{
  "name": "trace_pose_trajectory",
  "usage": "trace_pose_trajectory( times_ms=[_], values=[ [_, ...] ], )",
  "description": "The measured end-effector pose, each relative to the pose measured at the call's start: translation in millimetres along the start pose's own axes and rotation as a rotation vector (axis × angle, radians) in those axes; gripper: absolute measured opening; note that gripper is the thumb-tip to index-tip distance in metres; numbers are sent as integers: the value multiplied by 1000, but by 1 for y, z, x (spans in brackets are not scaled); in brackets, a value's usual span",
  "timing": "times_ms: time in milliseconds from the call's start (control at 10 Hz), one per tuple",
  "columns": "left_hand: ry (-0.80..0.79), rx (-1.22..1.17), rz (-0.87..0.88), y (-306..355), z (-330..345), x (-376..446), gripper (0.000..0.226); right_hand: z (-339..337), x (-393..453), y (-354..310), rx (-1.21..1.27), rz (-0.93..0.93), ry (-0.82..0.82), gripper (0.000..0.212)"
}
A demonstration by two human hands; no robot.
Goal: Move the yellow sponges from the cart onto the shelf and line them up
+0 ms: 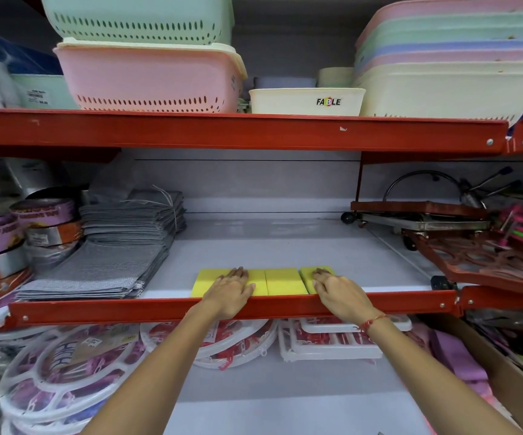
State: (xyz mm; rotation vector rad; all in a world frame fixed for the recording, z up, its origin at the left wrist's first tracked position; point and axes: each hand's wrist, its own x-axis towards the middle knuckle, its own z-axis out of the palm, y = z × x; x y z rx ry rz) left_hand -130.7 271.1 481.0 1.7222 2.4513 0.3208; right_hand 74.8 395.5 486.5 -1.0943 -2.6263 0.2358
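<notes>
Where the two hands meet the shelf, yellow sponges [280,281] lie in a row along its front edge, touching side to side. Left hand [232,291] rests flat, fingers spread, palm down on the sponges at the row's left end; right hand [337,291] lies likewise flat with fingers loosely spread on the rightmost sponge [308,277], a red thread [370,323] at its wrist. Beneath both wrists runs the red shelf lip [160,310]. Left of the left hand sit folded grey cloths [112,265]; right of the right hand, a brown plastic rack [486,262]. Above, pastel baskets [150,76].
</notes>
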Motion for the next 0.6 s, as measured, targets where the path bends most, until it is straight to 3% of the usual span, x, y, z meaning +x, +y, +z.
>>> trace_pose_trajectory(
  times_ms=[600],
  values=[
    [75, -25, -19, 12, 8, -25, 62, 9, -14, -23, 67, -90, 35, 48]
  ],
)
